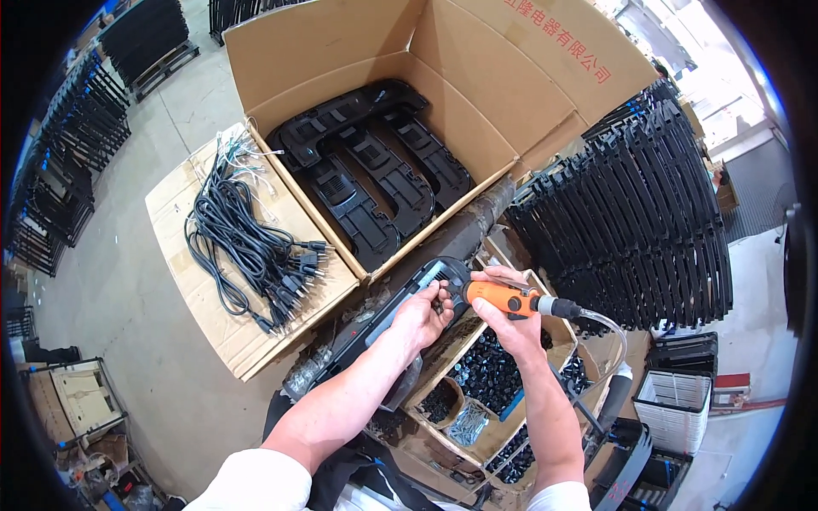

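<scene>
My right hand (514,328) is wrapped round an orange air screwdriver (494,297), with a clear hose (615,328) running from its rear end. The tool lies nearly level, its front end pointing left at the far end of a long black plastic housing (356,337). My left hand (419,318) is over that same end, its fingers curled together close to the tool's front. Whatever the left fingers pinch is too small to make out. The housing lies slanted across a padded rail, and my left forearm covers part of it.
Just right of the housing stands a divided box (456,439) of black small parts and silver screws (469,423). Beyond is an open carton (319,217) with black plastic housings (366,162). Black power cords (247,247) lie on its flap. Stacked black frames (630,213) rise at right.
</scene>
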{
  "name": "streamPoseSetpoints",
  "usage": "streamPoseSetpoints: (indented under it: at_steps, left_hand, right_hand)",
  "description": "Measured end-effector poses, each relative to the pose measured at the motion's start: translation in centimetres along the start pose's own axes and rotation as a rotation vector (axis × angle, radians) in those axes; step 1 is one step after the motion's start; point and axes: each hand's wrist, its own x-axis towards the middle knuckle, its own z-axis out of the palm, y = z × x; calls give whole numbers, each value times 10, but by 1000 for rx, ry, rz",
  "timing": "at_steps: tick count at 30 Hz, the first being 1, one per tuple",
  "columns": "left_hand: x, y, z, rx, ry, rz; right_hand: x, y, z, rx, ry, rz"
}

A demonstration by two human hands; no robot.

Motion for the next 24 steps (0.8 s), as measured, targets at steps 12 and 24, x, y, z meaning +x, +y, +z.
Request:
streamPoseSetpoints:
  at_steps: [12, 24]
  left_hand:
    - [-43, -24, -3, 157, 39, -55]
    - [-114, -55, -59, 302, -5, -165]
  right_hand:
    - [46, 21, 29, -29, 34, 62]
    - [66, 17, 40, -356, -88, 41]
